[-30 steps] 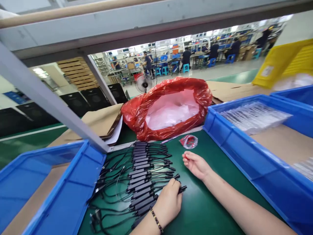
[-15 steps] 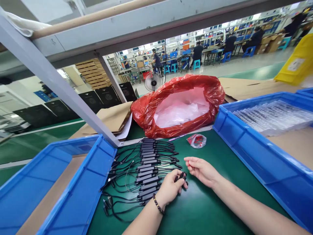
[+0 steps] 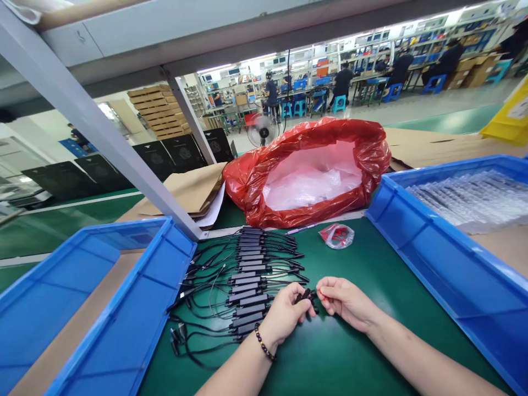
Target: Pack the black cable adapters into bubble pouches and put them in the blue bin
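Note:
Several black adapter cables lie in a neat row on the green mat. My left hand is closed round the black plug ends of the nearest cables, at the row's right side. My right hand is right beside it, its fingertips pinching a small red piece against those plugs. A small clear bag of red pieces lies on the mat a little beyond the hands.
A blue bin stands at the left. Another blue bin at the right holds clear packets. A red plastic bag with white contents sits behind the cables, with cardboard sheets beside it. A grey frame post slants across. People work at distant benches.
My left hand lifted the plug ends off the row's near end and moved right. My right hand came in to meet it. The view shifted a little to the left.

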Tool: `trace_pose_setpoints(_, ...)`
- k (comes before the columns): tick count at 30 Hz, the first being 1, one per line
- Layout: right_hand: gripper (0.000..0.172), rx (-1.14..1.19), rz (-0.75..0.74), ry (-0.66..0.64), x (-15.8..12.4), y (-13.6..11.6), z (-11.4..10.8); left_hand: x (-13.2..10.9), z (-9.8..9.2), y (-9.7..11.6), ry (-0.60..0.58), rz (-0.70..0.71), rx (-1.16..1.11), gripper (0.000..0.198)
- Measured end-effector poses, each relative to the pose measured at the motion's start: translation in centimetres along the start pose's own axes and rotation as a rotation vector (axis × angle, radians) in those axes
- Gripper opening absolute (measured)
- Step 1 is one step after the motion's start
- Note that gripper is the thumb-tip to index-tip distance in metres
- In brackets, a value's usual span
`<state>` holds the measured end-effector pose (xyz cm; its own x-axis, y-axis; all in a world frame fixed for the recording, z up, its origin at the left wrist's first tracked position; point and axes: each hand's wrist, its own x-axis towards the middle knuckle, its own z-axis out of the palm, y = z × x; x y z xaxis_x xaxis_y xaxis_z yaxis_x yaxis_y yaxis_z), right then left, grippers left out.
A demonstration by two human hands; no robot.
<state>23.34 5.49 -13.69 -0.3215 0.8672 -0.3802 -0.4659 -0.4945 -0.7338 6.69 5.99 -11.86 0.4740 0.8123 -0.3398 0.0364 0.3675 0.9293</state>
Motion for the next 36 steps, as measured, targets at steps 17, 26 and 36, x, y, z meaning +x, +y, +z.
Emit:
trace_pose_setpoints(17,0.038,-0.417,-0.141,0.004,-1.0,0.8,1.1,0.4,0.3,-1.0,0.045,0.039,0.183,0.03)
trace_pose_setpoints(26,0.037,-0.411,-0.062,-0.054,-0.5,1.4,0.8,0.0,0.5,-0.6,-0.075,0.039,0.19,0.027)
trace_pose_setpoints(36,0.029,-0.051,-0.037,0.071,-0.2,-0.8,-0.3,0.0,0.7,-0.2,-0.035,0.03,0.149,0.016)
